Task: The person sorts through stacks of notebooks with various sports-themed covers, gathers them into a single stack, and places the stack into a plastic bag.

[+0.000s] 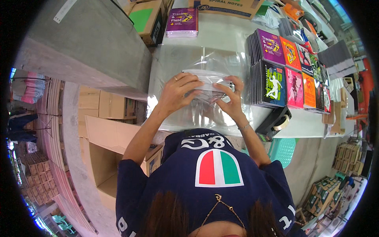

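A pale, layered bundle (207,73) sits near the middle of the table (229,29), between the person's two hands, with clear film (167,116) around it and spread out on the tabletop. How far the film wraps the bundle is hard to tell through the glare.

The left hand (180,91) grips the bundle's left part, fingers curled over the top and thumb on the near side. The right hand (231,98) pinches its right part, with the thumb toward the body. The step in hand looks like gathering and folding the film close against the bundle. From this hold, the next move seems to call for an even grip on both sides, so that the slick film stays snug and the layers stay square.

Just right of the film stand rows of spiral notebooks (273,83) with bright covers, and nearer the body, at the table's edge, a black tape dispenser (272,123). Beyond the film lies a purple-covered notebook stack (182,22). A grey pillar (89,47) rises at the left, above an open carton (104,160).
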`<state>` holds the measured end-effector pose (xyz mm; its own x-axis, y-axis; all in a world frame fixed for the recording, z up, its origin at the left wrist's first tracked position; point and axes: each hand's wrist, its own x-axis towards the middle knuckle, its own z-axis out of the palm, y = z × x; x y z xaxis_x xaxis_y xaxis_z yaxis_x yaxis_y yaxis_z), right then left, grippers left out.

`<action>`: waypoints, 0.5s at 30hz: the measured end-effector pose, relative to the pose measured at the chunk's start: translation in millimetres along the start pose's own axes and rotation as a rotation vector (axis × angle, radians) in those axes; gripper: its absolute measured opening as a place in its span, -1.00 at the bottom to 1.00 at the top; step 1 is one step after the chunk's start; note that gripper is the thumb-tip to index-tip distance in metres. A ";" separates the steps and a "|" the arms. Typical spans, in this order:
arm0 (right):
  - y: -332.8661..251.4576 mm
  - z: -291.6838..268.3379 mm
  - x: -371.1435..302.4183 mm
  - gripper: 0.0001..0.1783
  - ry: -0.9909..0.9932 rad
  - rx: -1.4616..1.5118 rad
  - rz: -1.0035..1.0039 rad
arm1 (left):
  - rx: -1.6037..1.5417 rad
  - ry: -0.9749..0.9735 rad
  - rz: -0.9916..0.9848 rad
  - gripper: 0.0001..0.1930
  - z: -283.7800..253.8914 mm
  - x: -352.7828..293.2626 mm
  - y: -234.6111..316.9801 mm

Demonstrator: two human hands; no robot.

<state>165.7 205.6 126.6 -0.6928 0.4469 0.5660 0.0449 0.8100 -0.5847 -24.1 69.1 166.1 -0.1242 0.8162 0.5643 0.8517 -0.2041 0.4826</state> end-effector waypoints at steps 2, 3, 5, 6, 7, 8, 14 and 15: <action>2.5 1.3 1.7 -0.52 0.010 -0.030 -0.025 | 0.034 -0.001 -0.005 -0.68 0.3 1.9 3.1; 3.5 1.9 2.4 -0.56 0.019 0.003 -0.003 | 0.051 -0.001 -0.008 -0.68 0.4 2.5 4.4; 5.4 2.8 3.8 -0.63 0.037 0.070 0.042 | 0.049 -0.030 -0.043 -0.71 -1.8 5.7 7.6; 4.9 1.9 6.5 -0.67 0.029 0.105 0.051 | 0.049 -0.043 -0.061 -0.73 -2.8 6.2 8.1; 3.9 -0.9 10.1 -0.70 0.021 0.141 0.060 | 0.063 -0.039 -0.051 -0.77 -2.8 6.9 6.5; 2.5 -4.0 14.3 -0.73 0.014 0.176 0.070 | 0.077 -0.035 -0.041 -0.82 -2.6 9.0 3.2; 9.1 -18.2 33.3 -0.80 -0.151 0.277 0.104 | 0.088 -0.168 -0.072 -0.82 -10.1 26.3 -1.9; 10.7 -18.6 36.1 -0.79 -0.161 0.295 0.113 | 0.101 -0.200 -0.071 -0.79 -12.1 29.2 -2.2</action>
<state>154.6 237.4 151.6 -0.8010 0.4425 0.4033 -0.0663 0.6039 -0.7943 -35.8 86.8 189.6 -0.0910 0.9194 0.3827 0.8924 -0.0953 0.4410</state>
